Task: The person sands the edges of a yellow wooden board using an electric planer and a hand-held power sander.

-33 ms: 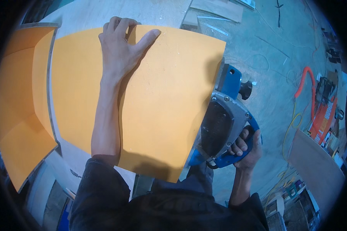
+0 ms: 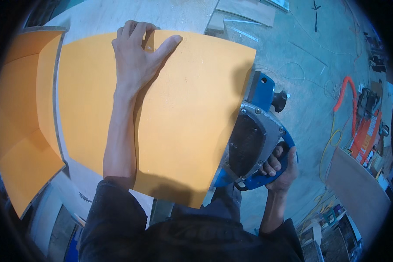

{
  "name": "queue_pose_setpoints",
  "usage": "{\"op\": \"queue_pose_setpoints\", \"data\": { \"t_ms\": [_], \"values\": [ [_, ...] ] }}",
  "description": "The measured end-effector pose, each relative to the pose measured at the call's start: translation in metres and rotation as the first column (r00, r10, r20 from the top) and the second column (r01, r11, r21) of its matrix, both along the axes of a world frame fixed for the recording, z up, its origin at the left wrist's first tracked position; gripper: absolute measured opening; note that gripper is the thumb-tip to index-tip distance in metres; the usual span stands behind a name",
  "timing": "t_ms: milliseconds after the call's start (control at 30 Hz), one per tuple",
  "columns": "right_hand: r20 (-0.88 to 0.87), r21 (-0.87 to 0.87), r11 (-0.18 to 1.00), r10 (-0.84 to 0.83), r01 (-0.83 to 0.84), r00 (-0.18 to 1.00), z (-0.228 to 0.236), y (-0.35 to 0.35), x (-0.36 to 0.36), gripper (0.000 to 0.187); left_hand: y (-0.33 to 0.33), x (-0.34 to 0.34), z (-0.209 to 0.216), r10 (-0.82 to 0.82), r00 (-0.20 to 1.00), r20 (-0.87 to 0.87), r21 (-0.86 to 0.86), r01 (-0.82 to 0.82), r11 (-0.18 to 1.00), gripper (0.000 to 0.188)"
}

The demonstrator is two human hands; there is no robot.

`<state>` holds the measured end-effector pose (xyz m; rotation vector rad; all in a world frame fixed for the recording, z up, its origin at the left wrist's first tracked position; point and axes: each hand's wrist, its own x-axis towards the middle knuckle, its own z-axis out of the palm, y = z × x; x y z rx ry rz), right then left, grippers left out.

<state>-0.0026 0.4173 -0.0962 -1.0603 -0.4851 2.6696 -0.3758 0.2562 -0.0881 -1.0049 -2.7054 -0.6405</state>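
Note:
A flat yellow-orange board lies in front of me on a pale work surface. My left hand is at its far edge, with the fingers bent at that edge and the thumb stretched across the face. On the right, my right hand is closed round the rear handle of a blue and grey electric hand planer. The planer is turned on its side, its base against the board's right edge. A black round knob sticks out near its front end. The planer's blade is hidden.
An orange box-like panel piece stands at the left. Loose boards lie on the floor at the far right. A coiled red hose, thin cables, an orange case and a leaning brown board are along the right side.

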Motion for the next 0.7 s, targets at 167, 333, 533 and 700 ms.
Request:
{"op": "queue_pose_setpoints", "data": {
  "t_ms": [167, 333, 533, 700],
  "values": [
    [-0.02, 0.01, 1.0, -0.009, 0.009, 1.0, -0.006, 0.038, -0.035, 0.048, 0.017, -0.01, -0.002, 0.0, 1.0, 0.018, -0.021, 0.0, 1.0, 0.049],
    [0.009, 0.055, 0.998, -0.015, 0.015, 1.0, -0.01, 0.06, -0.063, 0.048, 0.017, -0.016, -0.007, -0.022, 0.999, 0.027, -0.023, 0.023, 0.999, 0.051],
    [0.026, 0.12, 0.993, 0.008, -0.011, 1.0, -0.01, 0.096, -0.1, 0.047, 0.017, -0.018, -0.009, -0.02, 0.998, 0.055, -0.01, 0.021, 1.0, 0.054],
    [0.003, 0.232, 0.972, 0.026, -0.026, 1.0, -0.006, 0.13, -0.136, 0.046, 0.022, -0.019, -0.008, -0.04, 0.999, 0.031, 0.025, 0.04, 0.999, 0.054]
  ]
}}
